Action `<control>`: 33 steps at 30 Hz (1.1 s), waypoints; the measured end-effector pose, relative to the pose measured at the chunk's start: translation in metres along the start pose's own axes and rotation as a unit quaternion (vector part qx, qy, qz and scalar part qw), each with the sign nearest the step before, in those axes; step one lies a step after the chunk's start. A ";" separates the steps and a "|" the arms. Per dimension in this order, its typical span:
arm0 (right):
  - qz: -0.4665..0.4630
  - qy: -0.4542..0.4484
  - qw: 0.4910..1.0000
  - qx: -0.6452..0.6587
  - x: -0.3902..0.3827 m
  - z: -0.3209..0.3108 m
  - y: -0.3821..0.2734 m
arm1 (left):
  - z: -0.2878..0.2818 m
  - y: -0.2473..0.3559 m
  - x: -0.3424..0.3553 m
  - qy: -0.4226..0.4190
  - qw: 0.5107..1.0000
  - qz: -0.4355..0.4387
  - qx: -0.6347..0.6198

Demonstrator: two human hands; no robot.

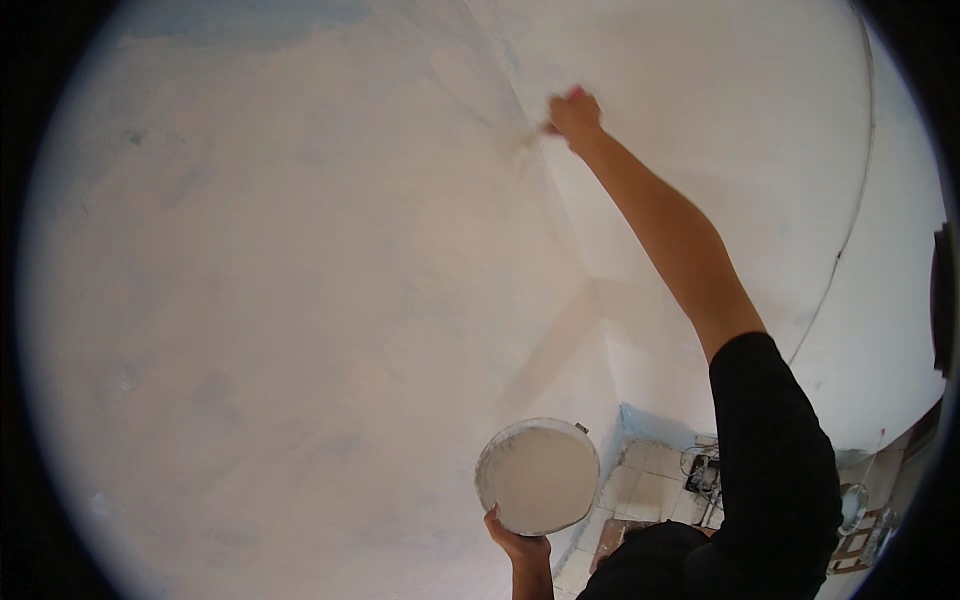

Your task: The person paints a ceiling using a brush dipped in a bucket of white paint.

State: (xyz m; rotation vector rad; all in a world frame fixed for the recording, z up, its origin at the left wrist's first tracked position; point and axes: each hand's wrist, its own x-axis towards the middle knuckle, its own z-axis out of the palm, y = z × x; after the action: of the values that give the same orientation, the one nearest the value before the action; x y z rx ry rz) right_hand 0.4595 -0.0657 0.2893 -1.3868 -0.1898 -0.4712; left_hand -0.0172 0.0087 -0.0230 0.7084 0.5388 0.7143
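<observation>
Holding pale liquid (543, 480), the round bucket (484, 466) rests in the left grip (521, 541).

A: Can you read any words or numbers?
B: None at all.
A: Not even on the bucket (491, 450)?
B: No legible mark shows on it.
A: What about the small dark tab (581, 428) at the bucket's upper-right rim?
B: Too small to tell whether it bears print.
A: And the dark object (704, 473) to the right of the bucket?
B: Too small as well.
A: The wall (290, 300) left of the bucket?
B: Blotches, no readable sign.
</observation>
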 end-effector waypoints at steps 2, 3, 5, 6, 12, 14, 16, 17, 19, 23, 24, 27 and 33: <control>-0.029 -0.014 0.996 0.085 -0.023 0.022 -0.081 | -0.005 0.003 0.001 0.010 1.000 0.013 0.000; -0.022 0.012 0.986 0.163 -0.028 0.024 -0.116 | -0.005 0.002 0.001 0.005 1.000 0.018 -0.001; -0.056 0.040 0.969 0.238 -0.007 0.015 -0.166 | -0.003 0.000 0.002 -0.004 1.000 0.011 0.004; -0.055 0.041 0.970 0.235 -0.002 0.020 -0.174 | -0.004 -0.001 0.002 -0.003 1.000 0.008 0.005; -0.045 0.011 0.900 0.433 0.031 0.039 -0.064 | -0.010 -0.006 0.007 -0.023 1.000 -0.003 0.014; -0.035 0.010 0.925 0.378 -0.012 0.038 0.018 | -0.010 0.004 0.003 -0.001 1.000 -0.003 0.010; 0.032 0.023 0.964 0.263 -0.028 0.003 0.078 | -0.005 0.006 0.002 -0.002 1.000 -0.011 0.005; 0.085 0.025 0.977 0.195 -0.039 -0.009 0.087 | -0.008 0.008 0.004 -0.007 1.000 -0.023 0.015; 0.134 0.037 0.982 0.128 -0.035 -0.023 0.089 | -0.007 0.009 0.004 -0.021 0.999 -0.038 0.029; -0.060 0.029 0.996 -0.054 -0.022 0.011 0.007 | -0.010 0.004 0.005 -0.013 0.999 -0.034 0.009; -0.125 0.049 0.987 -0.087 -0.024 0.022 -0.035 | -0.011 0.004 0.006 -0.015 0.999 -0.033 0.004; -0.093 0.036 0.989 0.107 -0.025 0.021 -0.148 | -0.006 0.005 0.000 -0.021 1.000 0.004 0.012; -0.103 -0.047 0.839 0.532 -0.005 0.042 -0.142 | -0.010 -0.002 0.001 -0.007 1.000 -0.008 0.012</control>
State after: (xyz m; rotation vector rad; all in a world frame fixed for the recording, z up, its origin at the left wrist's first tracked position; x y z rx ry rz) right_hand 0.4002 -0.0395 0.4226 -0.2829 -0.5872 -0.3705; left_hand -0.0222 0.0126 -0.0313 0.7294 0.5407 0.6882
